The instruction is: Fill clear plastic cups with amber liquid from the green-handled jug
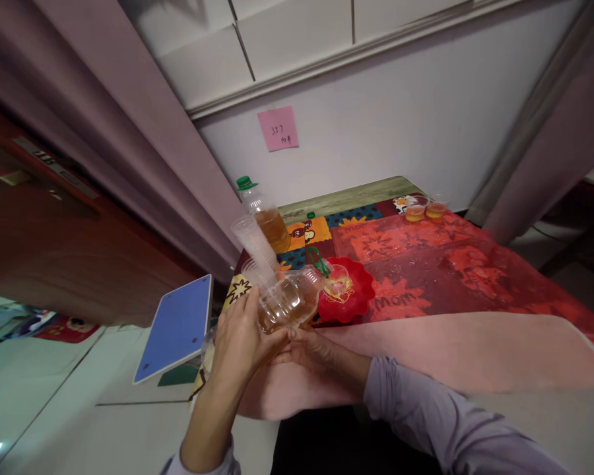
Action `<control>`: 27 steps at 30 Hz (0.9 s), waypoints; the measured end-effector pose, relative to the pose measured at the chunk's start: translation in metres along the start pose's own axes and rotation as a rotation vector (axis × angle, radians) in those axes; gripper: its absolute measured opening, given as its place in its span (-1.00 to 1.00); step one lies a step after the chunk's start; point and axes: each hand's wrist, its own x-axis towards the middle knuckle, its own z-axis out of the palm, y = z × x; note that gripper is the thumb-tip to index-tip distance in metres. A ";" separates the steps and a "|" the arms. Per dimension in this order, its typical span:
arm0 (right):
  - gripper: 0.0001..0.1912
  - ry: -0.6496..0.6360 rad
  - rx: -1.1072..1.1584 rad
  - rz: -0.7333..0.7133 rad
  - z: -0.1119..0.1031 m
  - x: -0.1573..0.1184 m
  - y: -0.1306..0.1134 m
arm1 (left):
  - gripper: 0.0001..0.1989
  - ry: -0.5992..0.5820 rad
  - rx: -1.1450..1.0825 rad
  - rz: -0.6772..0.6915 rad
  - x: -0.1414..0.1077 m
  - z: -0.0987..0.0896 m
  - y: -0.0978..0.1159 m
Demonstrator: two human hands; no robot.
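A clear plastic bottle (292, 297) of amber liquid lies tilted in both my hands, its uncapped mouth toward a cup. My left hand (240, 340) is wrapped round its body, and my right hand (304, 348) supports it from below. The bottle's neck is over the edge of a red scalloped plate (359, 293). Resting on the plate is a clear cup (337, 280), with a green handle-like loop (317, 260) beside it. Stacked clear cups (252, 241) lean behind the bottle.
Behind the stack stands a second bottle (273, 227) with a green cap. A small green cap (311, 215) lies near the table's back edge. Two cups (414, 212) of amber liquid are at the back right. A pink cloth (450, 349) covers the front edge; a blue board (175, 326) is at left.
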 end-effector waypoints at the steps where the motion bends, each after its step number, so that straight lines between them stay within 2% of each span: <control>1: -0.37 0.006 -0.001 0.004 -0.001 0.000 0.001 | -0.13 0.006 0.000 0.004 0.000 0.000 0.000; 9: -0.23 0.005 0.042 0.009 -0.001 0.001 0.002 | -0.14 -0.040 0.003 -0.025 0.002 -0.003 0.001; 17: -0.22 0.000 0.053 0.015 -0.004 0.001 0.004 | -0.12 -0.038 0.012 -0.011 0.001 -0.003 0.001; 27: -0.41 -0.037 0.022 0.011 0.002 -0.002 -0.001 | -0.14 -0.047 0.020 0.000 0.002 -0.006 0.003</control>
